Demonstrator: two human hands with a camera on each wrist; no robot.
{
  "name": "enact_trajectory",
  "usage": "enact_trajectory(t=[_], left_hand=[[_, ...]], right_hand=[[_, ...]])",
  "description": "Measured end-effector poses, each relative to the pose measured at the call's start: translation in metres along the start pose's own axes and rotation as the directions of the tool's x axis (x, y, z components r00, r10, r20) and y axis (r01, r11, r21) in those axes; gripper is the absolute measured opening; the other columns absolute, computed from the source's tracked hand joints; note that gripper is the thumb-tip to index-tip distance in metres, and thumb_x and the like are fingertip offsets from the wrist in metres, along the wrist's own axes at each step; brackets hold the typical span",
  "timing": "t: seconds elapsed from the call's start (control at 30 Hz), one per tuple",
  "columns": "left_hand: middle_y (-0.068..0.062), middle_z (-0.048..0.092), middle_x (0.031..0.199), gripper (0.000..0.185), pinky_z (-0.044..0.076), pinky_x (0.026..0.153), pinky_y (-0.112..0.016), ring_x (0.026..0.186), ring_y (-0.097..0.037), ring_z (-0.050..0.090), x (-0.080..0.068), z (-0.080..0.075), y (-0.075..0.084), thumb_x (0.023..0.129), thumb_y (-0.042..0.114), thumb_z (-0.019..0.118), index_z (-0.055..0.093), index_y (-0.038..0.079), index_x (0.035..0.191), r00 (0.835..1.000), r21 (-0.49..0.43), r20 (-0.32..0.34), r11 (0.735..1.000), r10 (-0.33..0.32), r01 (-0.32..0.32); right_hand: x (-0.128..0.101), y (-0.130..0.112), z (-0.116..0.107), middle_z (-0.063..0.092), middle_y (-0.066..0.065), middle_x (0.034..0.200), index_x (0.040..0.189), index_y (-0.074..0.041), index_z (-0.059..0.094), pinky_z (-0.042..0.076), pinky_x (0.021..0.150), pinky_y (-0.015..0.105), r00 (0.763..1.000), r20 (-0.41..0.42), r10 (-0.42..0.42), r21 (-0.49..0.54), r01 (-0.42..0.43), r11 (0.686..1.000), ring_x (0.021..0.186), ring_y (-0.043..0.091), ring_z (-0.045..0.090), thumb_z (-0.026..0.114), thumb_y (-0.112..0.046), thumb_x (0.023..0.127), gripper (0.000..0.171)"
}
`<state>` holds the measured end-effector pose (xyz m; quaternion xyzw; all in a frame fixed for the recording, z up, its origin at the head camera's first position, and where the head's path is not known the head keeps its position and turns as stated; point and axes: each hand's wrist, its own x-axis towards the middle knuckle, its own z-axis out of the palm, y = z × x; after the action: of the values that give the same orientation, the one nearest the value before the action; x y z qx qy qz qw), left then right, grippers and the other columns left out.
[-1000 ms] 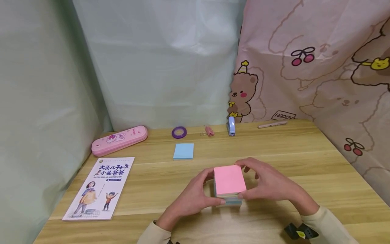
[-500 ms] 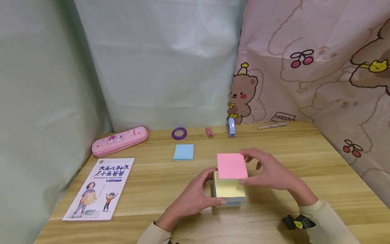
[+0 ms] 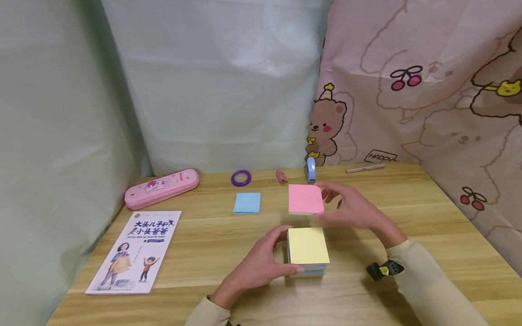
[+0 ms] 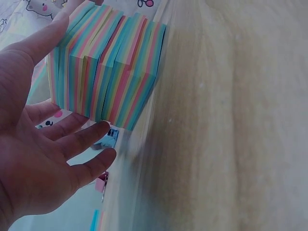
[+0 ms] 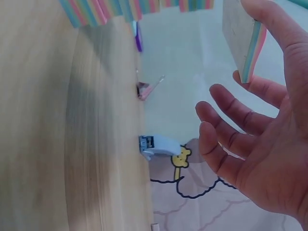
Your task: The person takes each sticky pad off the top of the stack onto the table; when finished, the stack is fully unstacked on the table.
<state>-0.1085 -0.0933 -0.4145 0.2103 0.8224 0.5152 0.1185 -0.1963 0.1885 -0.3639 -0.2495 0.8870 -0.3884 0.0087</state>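
Observation:
My right hand (image 3: pixel 352 208) pinches a pink-topped sticky note pad (image 3: pixel 305 198) by its right side, thumb at the near edge and index finger at the far edge. In the right wrist view this pad (image 5: pixel 243 41) shows a pale underside and striped edges, raised off the table. Lower down, my left hand (image 3: pixel 265 260) grips a thick stack of sticky note pads (image 3: pixel 308 246) from the left, with yellow now on top. Its thumb lies along the front and its other fingers go behind. Striped blue, pink and yellow edges of the stack (image 4: pixel 108 67) fill the left wrist view's top.
A blue sticky note pad (image 3: pixel 247 203) lies left of the pink one. Behind are purple tape (image 3: pixel 241 178), a pink binder clip (image 3: pixel 280 176), a blue stapler (image 3: pixel 311 170) and a pen (image 3: pixel 365 168). At left sit a pink pencil case (image 3: pixel 162 188) and a booklet (image 3: pixel 134 253).
My right hand has lifted the pink-topped pad off the stack and carried it away toward the back, uncovering yellow. My left hand has stayed on the stack.

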Motion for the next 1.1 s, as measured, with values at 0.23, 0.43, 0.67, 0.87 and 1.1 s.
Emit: enact_trajectory(t=[0.23,0.43,0.67,0.87,1.1], left_hand=[[-0.002,0.058,0.149,0.09,0.042,0.122,-0.055,0.139,-0.024,0.055,0.0,-0.001,0.0,0.083,0.04,0.091,0.045,0.013,0.155,1.0,-0.007,0.007,1.0,0.009,-0.009],[-0.004,0.057,0.15,0.093,0.042,0.122,-0.055,0.141,-0.025,0.055,0.0,-0.001,0.0,0.082,0.038,0.091,0.043,0.013,0.157,1.0,-0.018,0.006,1.0,0.01,-0.01],[-0.007,0.057,0.15,0.098,0.043,0.121,-0.056,0.143,-0.028,0.053,0.0,-0.001,-0.001,0.084,0.039,0.09,0.035,0.019,0.163,1.0,-0.039,0.013,0.999,0.016,-0.015],[0.0,0.056,0.152,0.08,0.043,0.121,-0.055,0.143,-0.024,0.053,-0.002,-0.003,-0.002,0.093,0.042,0.08,0.039,0.029,0.161,0.998,-0.039,0.029,0.998,0.058,-0.057],[0.005,0.048,0.161,0.075,0.043,0.122,-0.053,0.146,-0.022,0.048,-0.003,-0.004,0.0,0.095,0.044,0.077,0.045,0.021,0.159,0.996,0.013,0.03,0.997,0.081,-0.081]], right_hand=[[0.018,0.006,0.003,0.068,0.005,0.091,0.152,-0.011,0.055,0.055,0.071,0.031,0.998,0.058,0.022,0.034,-0.024,0.999,0.084,0.021,0.062,0.094,-0.031,0.078,0.086],[0.037,0.009,0.01,0.065,0.002,0.084,0.152,-0.013,0.054,0.049,0.064,0.031,0.996,0.084,0.032,-0.017,-0.031,0.999,0.076,0.018,0.057,0.093,-0.041,0.079,0.087],[0.058,0.009,0.021,0.065,0.004,0.082,0.153,-0.009,0.053,0.046,0.057,0.029,0.991,0.125,0.047,-0.031,-0.043,0.999,0.071,0.018,0.055,0.092,-0.042,0.08,0.089],[0.07,0.016,0.033,0.062,0.002,0.069,0.155,-0.007,0.049,0.043,0.051,0.026,0.981,0.177,0.08,0.022,-0.085,0.996,0.058,0.013,0.05,0.091,-0.042,0.08,0.093],[0.078,0.023,0.043,0.051,-0.001,0.058,0.159,-0.006,0.043,0.041,0.047,0.027,0.964,0.245,0.107,0.077,-0.129,0.989,0.048,0.013,0.045,0.091,-0.041,0.082,0.097]])
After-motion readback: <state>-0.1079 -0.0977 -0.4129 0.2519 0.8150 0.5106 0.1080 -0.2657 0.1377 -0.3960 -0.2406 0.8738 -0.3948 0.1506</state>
